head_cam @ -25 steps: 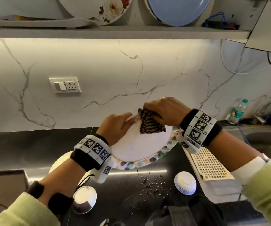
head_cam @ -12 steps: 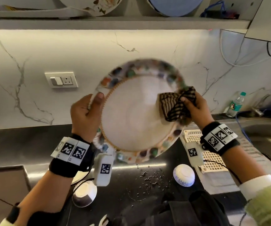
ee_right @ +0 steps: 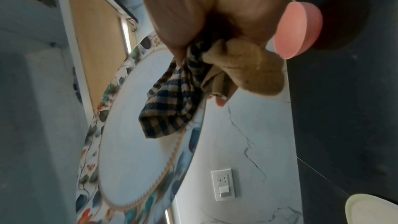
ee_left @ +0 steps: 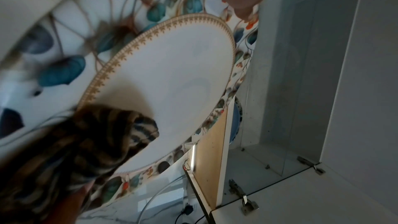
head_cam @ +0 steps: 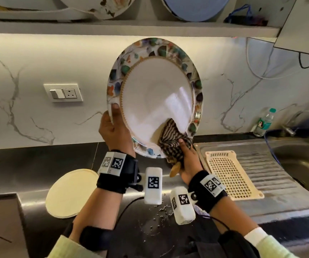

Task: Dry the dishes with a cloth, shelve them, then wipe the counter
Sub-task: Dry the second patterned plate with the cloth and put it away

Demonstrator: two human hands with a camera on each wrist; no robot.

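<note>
Above the counter (head_cam: 38,164), left hand (head_cam: 115,131) grips the plate (head_cam: 155,97); right hand (head_cam: 188,161) clutches the cloth (head_cam: 172,140); no legible writing.

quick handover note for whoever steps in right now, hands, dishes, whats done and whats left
Left hand grips the floral plate by its rim, held up on edge over the counter.
Right hand holds the striped cloth against the plate's lower face.
Done: two plates stand on the shelf.
Left: finish drying this plate and shelve it, then the cream plate on the counter, then wipe up the water drops.
</note>
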